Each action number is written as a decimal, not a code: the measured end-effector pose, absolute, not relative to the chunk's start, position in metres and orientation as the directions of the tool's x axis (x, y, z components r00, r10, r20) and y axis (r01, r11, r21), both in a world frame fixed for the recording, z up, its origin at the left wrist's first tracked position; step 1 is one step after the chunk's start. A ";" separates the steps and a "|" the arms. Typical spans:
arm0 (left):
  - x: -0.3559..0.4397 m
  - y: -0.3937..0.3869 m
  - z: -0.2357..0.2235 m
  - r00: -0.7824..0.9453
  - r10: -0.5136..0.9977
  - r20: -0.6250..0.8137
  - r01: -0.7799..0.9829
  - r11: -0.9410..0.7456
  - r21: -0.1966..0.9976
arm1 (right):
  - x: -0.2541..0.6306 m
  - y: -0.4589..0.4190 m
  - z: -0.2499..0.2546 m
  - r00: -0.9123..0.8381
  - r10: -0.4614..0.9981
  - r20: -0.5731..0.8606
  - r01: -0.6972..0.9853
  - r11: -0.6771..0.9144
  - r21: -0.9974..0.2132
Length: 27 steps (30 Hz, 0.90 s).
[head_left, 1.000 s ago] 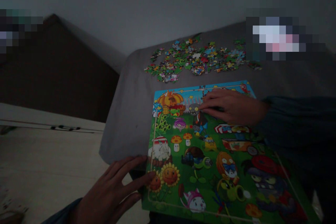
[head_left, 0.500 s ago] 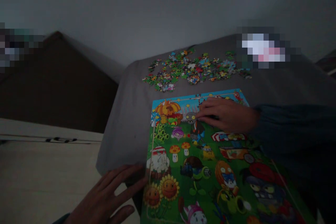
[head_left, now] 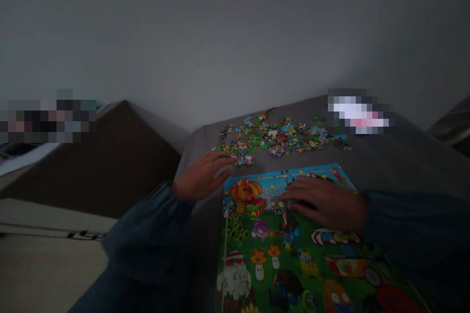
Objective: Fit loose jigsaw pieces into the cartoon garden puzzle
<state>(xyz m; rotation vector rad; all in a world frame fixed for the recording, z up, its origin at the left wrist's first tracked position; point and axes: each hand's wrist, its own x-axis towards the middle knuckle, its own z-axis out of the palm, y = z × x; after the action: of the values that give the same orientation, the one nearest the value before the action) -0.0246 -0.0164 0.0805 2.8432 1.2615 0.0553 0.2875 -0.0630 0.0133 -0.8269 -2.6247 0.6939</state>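
A colourful cartoon puzzle board (head_left: 240, 234) with a printed garden scene lies on a grey cloth-covered surface. My right hand (head_left: 323, 200) rests over the board's upper part, beside the grey zombie head, its fingers stretched and slightly apart; no piece shows in them. My left hand (head_left: 205, 176) reaches past the board's top left corner, fingers extended and thumb apart. Its fingertips are at the near left edge of a spread of loose jigsaw pieces (head_left: 282, 137), close to a pinkish-white piece (head_left: 244, 160). Whether they touch it I cannot tell.
The grey cloth (head_left: 385, 166) reaches back to a pale wall (head_left: 220, 34). A blurred-out bright item (head_left: 360, 112) lies at the back right. To the left stands a dark brown piece of furniture (head_left: 121, 166), with a pale drawer-like front (head_left: 47, 264) below it.
My left hand has moved from the board's lower left edge up to the loose pieces. My right hand stays near the zombie head, its fingers loosened from a pinch. The view has tilted upward.
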 end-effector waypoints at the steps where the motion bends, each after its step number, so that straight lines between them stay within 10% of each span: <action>1: -0.017 -0.003 0.078 0.667 0.745 0.020 0.743 -0.667 0.050 | 0.287 -0.063 0.014 -0.785 0.604 0.137 0.458 0.716 -0.527; 27: -0.001 0.012 0.015 0.533 0.805 0.260 0.811 -0.574 0.114 | 0.329 -0.013 -0.007 -0.490 0.821 0.294 0.748 0.569 -0.342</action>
<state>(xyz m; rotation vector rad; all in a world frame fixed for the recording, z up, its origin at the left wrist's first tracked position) -0.0008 0.0116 0.0154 2.7685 1.4591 0.4526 0.3293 -0.0132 -0.0066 -1.2651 -2.3809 0.2335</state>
